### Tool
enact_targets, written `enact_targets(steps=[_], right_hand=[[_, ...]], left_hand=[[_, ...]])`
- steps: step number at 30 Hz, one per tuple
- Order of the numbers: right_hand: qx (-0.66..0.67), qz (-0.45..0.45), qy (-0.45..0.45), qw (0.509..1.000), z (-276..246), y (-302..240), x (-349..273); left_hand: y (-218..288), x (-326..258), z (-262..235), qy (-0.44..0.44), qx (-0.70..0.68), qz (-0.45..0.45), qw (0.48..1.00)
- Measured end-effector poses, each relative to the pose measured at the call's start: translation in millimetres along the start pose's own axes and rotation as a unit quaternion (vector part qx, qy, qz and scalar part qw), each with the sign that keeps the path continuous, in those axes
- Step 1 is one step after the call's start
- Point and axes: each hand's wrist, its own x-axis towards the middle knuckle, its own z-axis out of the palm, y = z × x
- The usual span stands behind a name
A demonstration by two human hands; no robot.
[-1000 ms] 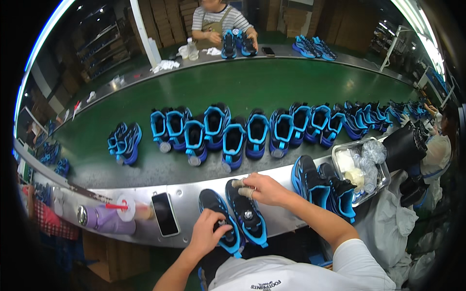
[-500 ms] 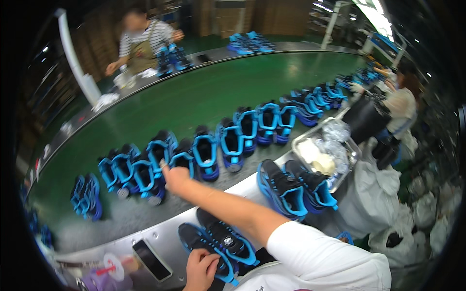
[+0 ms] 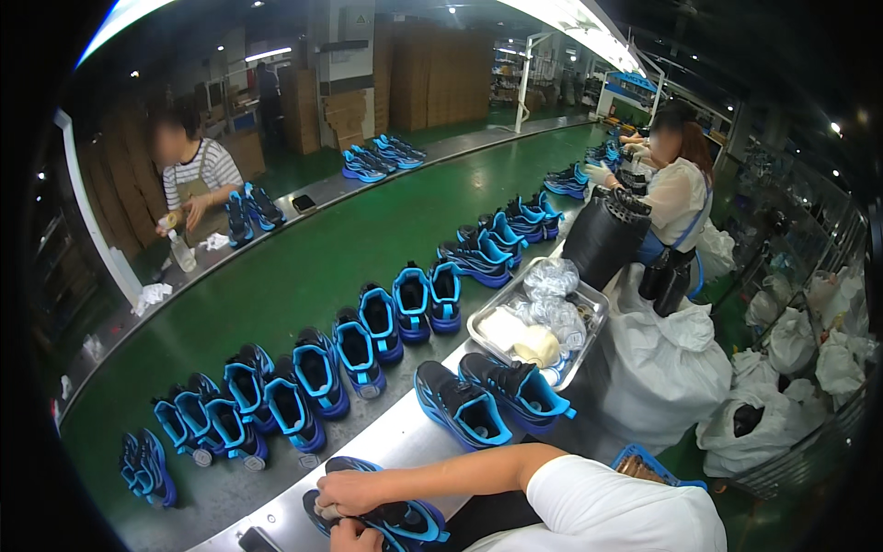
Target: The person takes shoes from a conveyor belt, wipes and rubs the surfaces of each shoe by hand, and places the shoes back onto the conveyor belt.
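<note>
A pair of black sneakers with bright blue trim (image 3: 405, 523) lies on the metal ledge in front of me. My right hand (image 3: 354, 489) reaches across from the right and bends down over the toe end, its fingers closed against one sneaker. Something beige covers or sits at its fingertips; I cannot tell which. Below it my left hand (image 3: 354, 535) has curled fingers at the near sneaker's side, partly cut off by the lower edge. Another matching pair (image 3: 492, 396) stands to the right on the ledge.
Several matching sneakers (image 3: 313, 377) line the green conveyor belt (image 3: 303, 267). A metal tray (image 3: 598, 322) holds clear plastic balls and pale pieces. White sacks (image 3: 658, 359) stand at right. A phone (image 3: 258, 541) lies near the lower edge. Co-workers sit beyond the belt and farther right.
My right hand has drawn back from the sneakers on the belt to the pair before me, beside my left hand. The view has tilted up and turned right.
</note>
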Motion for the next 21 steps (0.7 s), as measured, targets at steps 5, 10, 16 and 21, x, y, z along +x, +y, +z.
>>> enact_targets(steps=[5,10,16,21], right_hand=[[-0.083,0.009,-0.072,0.994,7.3,1.3,4.8],[-0.199,-0.011,-0.038,0.979,28.4,18.6,6.3],[-0.181,-0.013,-0.038,0.983,19.0,19.6,2.7],[-0.154,0.013,-0.050,0.987,12.6,15.1,4.2]], left_hand=[[26.1,-4.0,-1.7,0.161,-0.154,-0.196,0.955],[6.6,-5.2,-5.9,0.125,-0.244,-0.018,0.961],[11.9,-2.1,-0.5,0.086,-0.299,-0.196,0.930],[31.4,-12.4,-5.5,0.170,-0.040,-0.059,0.983]])
